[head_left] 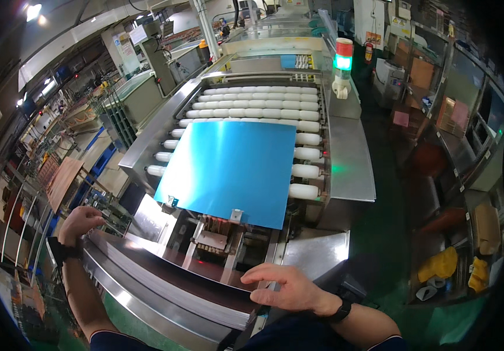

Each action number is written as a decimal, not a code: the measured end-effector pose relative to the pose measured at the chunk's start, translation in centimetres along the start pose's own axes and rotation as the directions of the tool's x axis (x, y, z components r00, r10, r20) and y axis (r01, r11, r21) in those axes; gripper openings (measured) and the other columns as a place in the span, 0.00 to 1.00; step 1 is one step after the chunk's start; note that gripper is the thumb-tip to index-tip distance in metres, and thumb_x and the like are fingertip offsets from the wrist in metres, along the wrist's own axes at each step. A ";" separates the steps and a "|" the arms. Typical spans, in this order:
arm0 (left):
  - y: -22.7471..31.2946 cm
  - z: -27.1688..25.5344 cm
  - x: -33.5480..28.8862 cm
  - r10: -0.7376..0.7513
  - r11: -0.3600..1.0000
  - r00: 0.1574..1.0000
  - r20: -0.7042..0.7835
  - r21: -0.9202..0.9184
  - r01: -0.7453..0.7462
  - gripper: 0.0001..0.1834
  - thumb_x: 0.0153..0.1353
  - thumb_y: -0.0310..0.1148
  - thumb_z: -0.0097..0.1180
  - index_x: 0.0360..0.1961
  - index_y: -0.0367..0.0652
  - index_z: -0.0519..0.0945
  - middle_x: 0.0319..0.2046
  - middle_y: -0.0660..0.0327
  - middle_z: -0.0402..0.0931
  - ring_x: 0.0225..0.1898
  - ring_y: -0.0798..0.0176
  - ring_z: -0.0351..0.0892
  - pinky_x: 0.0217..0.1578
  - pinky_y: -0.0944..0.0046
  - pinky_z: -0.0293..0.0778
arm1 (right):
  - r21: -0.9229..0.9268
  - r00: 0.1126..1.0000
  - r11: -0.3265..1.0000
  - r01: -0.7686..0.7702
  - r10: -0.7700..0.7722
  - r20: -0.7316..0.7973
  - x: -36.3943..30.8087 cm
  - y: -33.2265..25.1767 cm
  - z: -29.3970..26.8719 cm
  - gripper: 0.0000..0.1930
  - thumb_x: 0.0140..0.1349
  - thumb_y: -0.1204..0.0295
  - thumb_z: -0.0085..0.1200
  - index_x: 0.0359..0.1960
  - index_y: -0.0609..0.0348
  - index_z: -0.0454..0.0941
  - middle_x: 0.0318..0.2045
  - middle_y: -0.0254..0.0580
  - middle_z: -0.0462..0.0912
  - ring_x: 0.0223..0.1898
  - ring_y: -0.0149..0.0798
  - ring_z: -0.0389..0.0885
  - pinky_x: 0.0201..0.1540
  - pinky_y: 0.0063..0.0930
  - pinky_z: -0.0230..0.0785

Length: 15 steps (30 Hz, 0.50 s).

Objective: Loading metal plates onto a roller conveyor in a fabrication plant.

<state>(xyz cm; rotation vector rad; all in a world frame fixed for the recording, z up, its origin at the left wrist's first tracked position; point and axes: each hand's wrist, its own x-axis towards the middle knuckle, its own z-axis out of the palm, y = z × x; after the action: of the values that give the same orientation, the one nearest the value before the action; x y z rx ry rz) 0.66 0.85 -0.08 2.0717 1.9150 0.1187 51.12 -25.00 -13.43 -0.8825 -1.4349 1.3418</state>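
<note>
My left hand (pixel 81 222) is raised at the left end of a stack of thin sheets (pixel 176 295), its fingers loosely bent and nothing visible in them. My right hand (pixel 284 286) is at the stack's right end with thumb and fingers apart. The dark edge of the top sheet (pixel 205 286) ends close to these fingertips; whether they touch it I cannot tell. Beyond the stack a shiny blue panel (pixel 231 169) lies on a conveyor's white rollers (pixel 255 105), slightly askew. Two small metal tabs, one of them a bracket (pixel 236 216), show at its near edge.
A signal tower (pixel 343 61) glows green at the conveyor's right side. Metal side covers (pixel 345 158) flank the rollers. Shelving at the right holds boards and yellow cloths (pixel 438 264). Copper-coloured boards (pixel 64 182) stand in racks at the left.
</note>
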 end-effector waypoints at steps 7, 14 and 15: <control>0.1 0.1 -0.5 0.042 0.998 0.997 -0.072 0.054 -0.038 0.19 0.51 0.42 0.70 0.38 0.38 0.89 0.26 0.56 0.85 0.29 0.61 0.86 0.34 0.59 0.80 | -0.317 0.989 0.937 0.148 -0.139 0.051 -0.4 1.6 -0.4 0.21 0.66 0.61 0.67 0.55 0.60 0.82 0.53 0.48 0.84 0.52 0.46 0.84 0.54 0.36 0.77; -1.2 0.5 -0.3 0.088 0.986 0.979 -0.184 0.153 -0.060 0.25 0.46 0.47 0.73 0.39 0.37 0.88 0.28 0.51 0.84 0.33 0.52 0.87 0.39 0.55 0.81 | -0.521 0.941 0.804 0.287 -0.338 -0.004 0.3 3.4 0.8 0.09 0.66 0.68 0.64 0.44 0.56 0.86 0.40 0.44 0.89 0.40 0.49 0.88 0.42 0.38 0.79; -1.7 0.5 -0.2 0.109 0.982 0.971 -0.215 0.172 -0.073 0.25 0.45 0.47 0.73 0.39 0.37 0.88 0.28 0.50 0.84 0.34 0.50 0.87 0.40 0.54 0.81 | -0.519 0.943 0.808 0.277 -0.333 -0.015 0.3 3.6 0.9 0.09 0.66 0.68 0.64 0.45 0.56 0.86 0.40 0.44 0.89 0.40 0.49 0.88 0.41 0.39 0.79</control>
<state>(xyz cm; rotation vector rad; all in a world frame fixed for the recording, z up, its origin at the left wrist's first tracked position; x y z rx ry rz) -0.83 0.69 -1.04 2.3438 2.0171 0.2325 49.82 -24.49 -16.84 -0.9849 -1.7983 0.6618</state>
